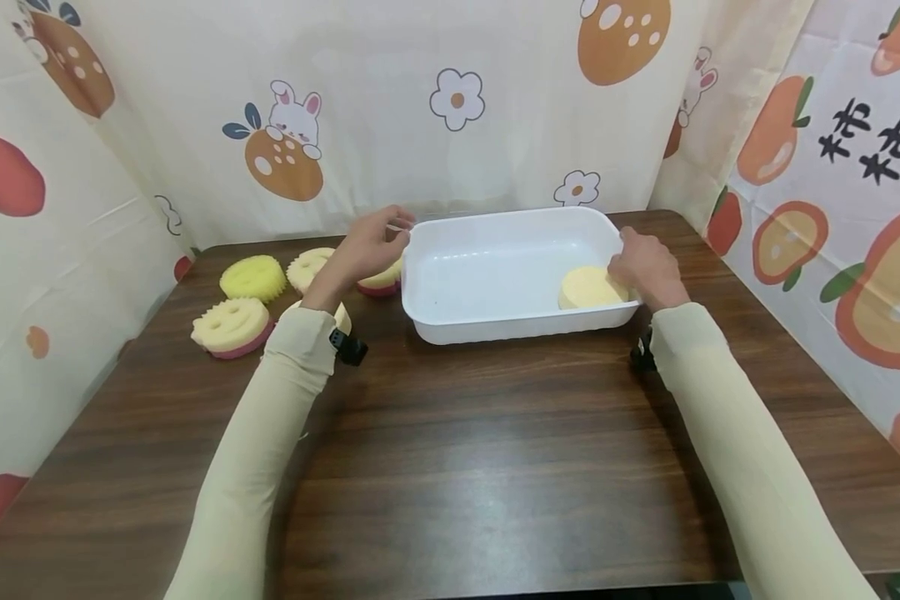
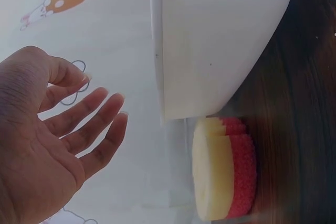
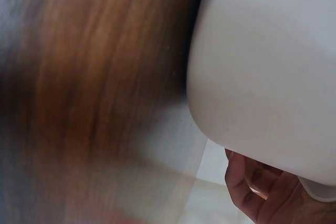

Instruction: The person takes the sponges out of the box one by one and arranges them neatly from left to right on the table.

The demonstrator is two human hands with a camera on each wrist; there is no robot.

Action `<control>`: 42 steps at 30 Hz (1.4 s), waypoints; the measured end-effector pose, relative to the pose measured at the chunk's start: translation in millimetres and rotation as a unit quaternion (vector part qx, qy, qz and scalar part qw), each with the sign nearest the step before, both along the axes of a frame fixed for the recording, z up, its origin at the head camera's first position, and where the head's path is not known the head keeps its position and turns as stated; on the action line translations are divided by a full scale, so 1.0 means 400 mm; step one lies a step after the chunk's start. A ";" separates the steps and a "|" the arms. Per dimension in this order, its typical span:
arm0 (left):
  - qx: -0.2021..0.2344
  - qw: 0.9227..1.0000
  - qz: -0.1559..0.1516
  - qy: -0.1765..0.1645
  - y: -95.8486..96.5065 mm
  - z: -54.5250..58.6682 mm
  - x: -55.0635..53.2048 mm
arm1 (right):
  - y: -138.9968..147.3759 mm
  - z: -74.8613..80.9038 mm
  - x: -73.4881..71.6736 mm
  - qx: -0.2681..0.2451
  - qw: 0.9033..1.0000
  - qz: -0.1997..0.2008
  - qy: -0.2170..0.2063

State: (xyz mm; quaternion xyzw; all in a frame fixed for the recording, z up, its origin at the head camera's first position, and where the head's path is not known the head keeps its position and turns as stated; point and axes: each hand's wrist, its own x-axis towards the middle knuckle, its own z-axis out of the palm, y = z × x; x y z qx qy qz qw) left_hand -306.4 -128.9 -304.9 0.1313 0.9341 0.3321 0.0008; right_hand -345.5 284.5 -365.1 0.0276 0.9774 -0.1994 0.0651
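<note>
A white rectangular tray (image 1: 525,328) stands toward the back of the table. My right hand (image 1: 647,265) grips its right rim, beside a round pale-yellow sponge (image 1: 588,288) that lies inside the tray's front right corner. In the right wrist view, curled fingers (image 3: 237,174) show against the outside of the tray wall (image 3: 273,77). My left hand (image 1: 375,246) hovers by the tray's left end, fingers loosely bent. The left wrist view shows that hand (image 2: 63,124) apart from the tray (image 2: 226,35) and holding nothing. Below the tray's edge there lies a cream-and-red sponge (image 2: 223,171).
Left of the tray are several round sponges: a bright yellow one (image 1: 252,278), a cream-and-pink smiling one (image 1: 232,323), and a cream one (image 1: 310,260), partly behind my left arm. The dark wooden table (image 1: 480,467) meets a printed curtain (image 1: 375,108) at the back.
</note>
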 end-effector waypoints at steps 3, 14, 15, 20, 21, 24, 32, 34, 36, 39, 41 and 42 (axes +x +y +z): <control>-0.005 1.000 -0.002 0.008 0.009 -0.002 -0.004 | 0.000 0.001 -0.003 0.006 1.000 -0.001 0.000; -0.008 1.000 -0.015 0.022 0.039 -0.012 -0.005 | 0.001 -0.004 -0.008 0.009 1.000 0.000 0.001; -0.006 1.000 -0.017 0.024 0.041 -0.014 -0.007 | 0.001 -0.004 -0.008 0.008 1.000 0.000 0.000; 0.011 0.999 -0.031 0.030 0.057 -0.021 -0.017 | 0.004 -0.002 -0.007 0.009 1.000 -0.001 0.007; 0.015 0.999 -0.034 0.030 0.061 -0.023 -0.019 | 0.004 -0.002 -0.007 0.010 1.000 -0.002 0.009; 0.020 0.999 -0.038 0.029 0.072 -0.024 -0.018 | 0.005 -0.002 -0.006 0.009 1.000 -0.001 0.008; 0.018 0.999 -0.036 0.029 0.099 -0.031 -0.017 | 0.006 -0.005 -0.008 0.004 1.000 0.001 0.009; 0.016 0.999 -0.037 0.029 0.104 -0.034 -0.019 | 0.007 -0.006 -0.008 0.004 1.000 0.001 0.007; 0.013 0.999 -0.040 0.033 0.109 -0.039 -0.022 | 0.007 -0.005 -0.008 0.003 1.000 0.000 0.005; 0.008 0.999 -0.040 0.034 0.115 -0.044 -0.026 | 0.006 -0.005 -0.007 0.002 1.000 -0.001 0.004; 0.009 0.999 -0.041 0.035 0.119 -0.045 -0.027 | 0.005 -0.004 -0.006 0.002 1.000 -0.001 0.003; 0.011 0.999 -0.041 0.033 0.121 -0.045 -0.028 | 0.004 -0.004 -0.006 0.002 1.000 -0.002 0.004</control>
